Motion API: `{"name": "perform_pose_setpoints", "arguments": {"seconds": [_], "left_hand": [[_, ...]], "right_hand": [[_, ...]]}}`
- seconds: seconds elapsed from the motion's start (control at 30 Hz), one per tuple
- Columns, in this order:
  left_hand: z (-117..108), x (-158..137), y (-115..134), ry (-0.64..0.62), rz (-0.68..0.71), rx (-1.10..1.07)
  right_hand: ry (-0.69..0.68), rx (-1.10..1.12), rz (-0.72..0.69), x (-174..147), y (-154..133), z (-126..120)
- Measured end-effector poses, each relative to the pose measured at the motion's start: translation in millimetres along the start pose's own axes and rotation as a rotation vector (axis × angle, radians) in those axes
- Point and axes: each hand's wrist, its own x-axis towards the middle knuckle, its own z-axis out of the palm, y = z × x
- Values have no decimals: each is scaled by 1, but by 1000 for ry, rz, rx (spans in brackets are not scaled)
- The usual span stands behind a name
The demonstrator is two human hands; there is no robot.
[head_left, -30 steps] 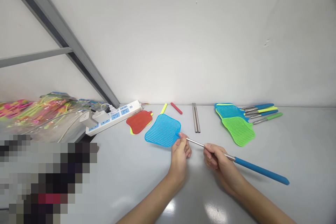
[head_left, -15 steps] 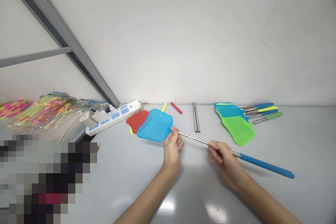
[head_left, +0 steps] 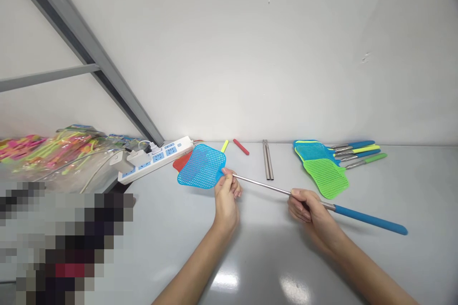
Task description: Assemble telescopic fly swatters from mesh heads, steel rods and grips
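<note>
Between both hands, above the grey table, is a blue fly swatter (head_left: 202, 167) with a thin metal shaft and a blue grip. My left hand (head_left: 227, 195) is closed, pinching the neck where the mesh head meets the shaft. Farther along, my right hand (head_left: 310, 207) is wrapped round the metal shaft, just ahead of the blue grip (head_left: 370, 219). Behind the held head lies a red swatter head (head_left: 181, 161), partly covered. Two metal tubes (head_left: 267, 159) rest side by side beyond the hands, with a red grip sleeve (head_left: 241, 147) and a yellow sleeve (head_left: 224, 146) left of them.
To the right lie several swatters, a green one (head_left: 326, 178) in front. A white power strip (head_left: 155, 159) with plugs and cables stands at left, beside bagged colourful items (head_left: 75, 147). The wall (head_left: 265, 57) borders the table's back; a metal frame post (head_left: 103, 66) slants down at left.
My left hand and the mesh head have shifted left and slightly up. My right hand has moved a little right, so the hands are farther apart and more shaft shows between them.
</note>
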Motion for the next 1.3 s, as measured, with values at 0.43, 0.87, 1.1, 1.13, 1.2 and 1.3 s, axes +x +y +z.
{"name": "perform_pose_setpoints", "arguments": {"seconds": [0.43,0.87,1.1,1.13,1.2,1.3], "left_hand": [[0,-6,-5,48,13,30],[4,-22,-13,102,42,60],[4,-31,-19,-101,10,132],[4,-32,-20,-137,-4,155],[5,-36,-21,-213,-32,211],[7,-40,-19,-386,-90,321]], "right_hand": [[-29,80,58,6,-8,-11],[-51,124,89,6,-11,-13],[-125,75,77,5,-7,-9],[-148,62,85,4,-4,-7],[-197,43,106,2,0,-4],[-268,13,125,-1,4,1]]}}
